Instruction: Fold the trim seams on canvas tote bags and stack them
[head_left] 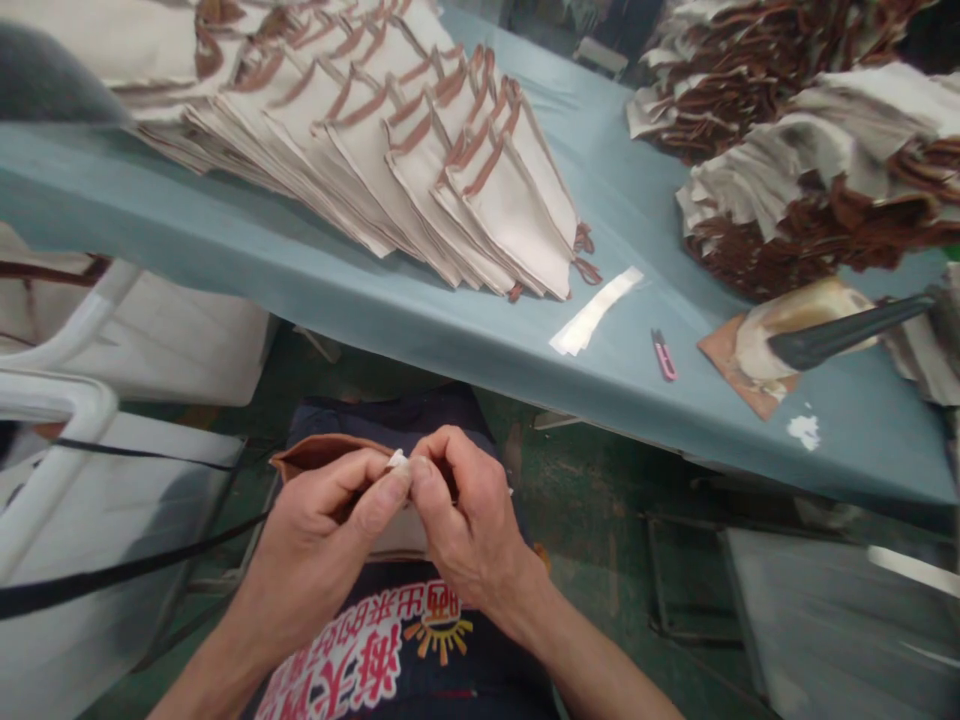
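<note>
dark cloth garment (499, 660) reads "海天" upside down; left hand (319, 530) and right hand (476, 510) pinch small white scrap (397, 459) over brown-trimmed cream fabric pouch (401, 538).

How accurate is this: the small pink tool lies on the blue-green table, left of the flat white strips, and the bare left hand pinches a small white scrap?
One slip: the head view shows the small pink tool right of the flat white strips, not left.

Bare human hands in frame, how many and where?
2: the left bare hand, pinching a small white scrap, and the right bare hand close beside it, both above the brown-trimmed cream fabric piece at the lap. No others show.
</note>
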